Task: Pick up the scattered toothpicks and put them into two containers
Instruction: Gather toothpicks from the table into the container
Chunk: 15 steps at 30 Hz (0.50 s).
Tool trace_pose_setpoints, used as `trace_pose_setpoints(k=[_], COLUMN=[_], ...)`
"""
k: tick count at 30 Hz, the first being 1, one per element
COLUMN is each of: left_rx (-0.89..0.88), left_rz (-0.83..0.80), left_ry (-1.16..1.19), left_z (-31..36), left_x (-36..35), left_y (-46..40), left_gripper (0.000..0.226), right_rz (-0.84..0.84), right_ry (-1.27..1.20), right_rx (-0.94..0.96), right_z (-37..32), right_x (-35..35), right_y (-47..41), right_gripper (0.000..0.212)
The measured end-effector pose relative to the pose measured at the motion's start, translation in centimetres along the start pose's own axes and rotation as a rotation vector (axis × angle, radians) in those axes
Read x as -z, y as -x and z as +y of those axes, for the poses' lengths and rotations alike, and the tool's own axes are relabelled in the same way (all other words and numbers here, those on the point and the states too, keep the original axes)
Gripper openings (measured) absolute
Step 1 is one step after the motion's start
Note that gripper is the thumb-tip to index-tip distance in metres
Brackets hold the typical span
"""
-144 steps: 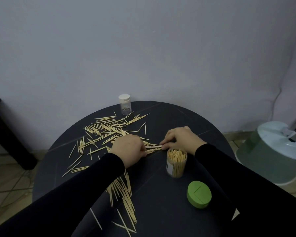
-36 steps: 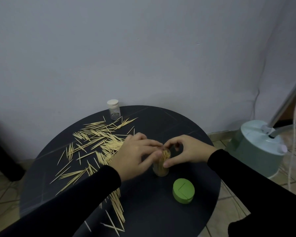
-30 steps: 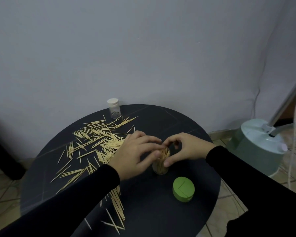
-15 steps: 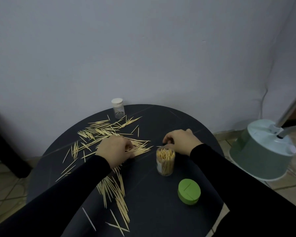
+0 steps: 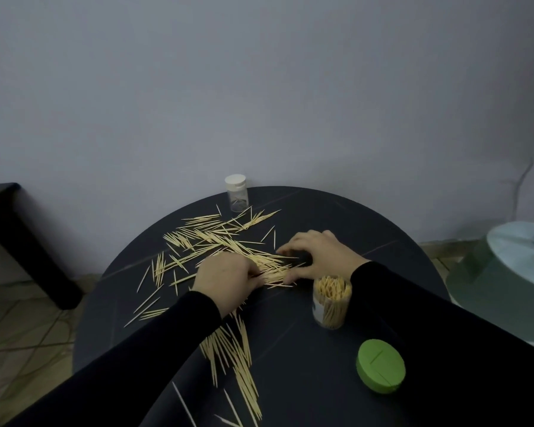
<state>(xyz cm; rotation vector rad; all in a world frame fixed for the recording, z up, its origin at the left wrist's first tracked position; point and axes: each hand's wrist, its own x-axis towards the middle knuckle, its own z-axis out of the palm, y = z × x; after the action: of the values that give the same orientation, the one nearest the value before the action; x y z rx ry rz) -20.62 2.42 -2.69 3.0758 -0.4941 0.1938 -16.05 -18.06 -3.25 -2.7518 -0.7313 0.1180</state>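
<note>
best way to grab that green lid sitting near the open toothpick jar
Take the green lid by its round side wall, from above with thumb and fingers on opposite sides. It lies flat on the table, apart from the jar, so its rim looks open all round.

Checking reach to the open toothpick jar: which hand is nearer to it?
Right. The right hand lies just behind the open toothpick jar; the left hand is farther off to its left.

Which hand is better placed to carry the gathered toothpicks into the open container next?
Probably the right hand. It rests on the toothpick bundle directly beside the open container, which stands just in front of its wrist. The left hand grips the bundle's other end, farther from the container.
</note>
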Motion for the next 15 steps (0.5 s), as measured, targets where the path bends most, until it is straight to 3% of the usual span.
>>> trace_pose_setpoints(k=[4,10,15], left_rx=[0.03,0.033,0.025], left_rz=[-0.08,-0.14,-0.138], left_ry=[0.008,-0.003,-0.052], left_z=[0.2,0.6,0.8], left_x=[0.3,1.1,1.2], left_y=[-0.6,-1.7,-1.9], left_gripper=[0.028,0.021,0.02], right_rz=[-0.022,-0.004,0.002], right_ry=[0.049,0.051,0.095], right_rx=[0.059,0.059,0.035], right_z=[-0.7,-0.8,-0.1], right_x=[-0.4,-0.1,0.1], right_y=[-0.3,-0.7,-0.4], right_gripper=[0.066,0.042,0.033])
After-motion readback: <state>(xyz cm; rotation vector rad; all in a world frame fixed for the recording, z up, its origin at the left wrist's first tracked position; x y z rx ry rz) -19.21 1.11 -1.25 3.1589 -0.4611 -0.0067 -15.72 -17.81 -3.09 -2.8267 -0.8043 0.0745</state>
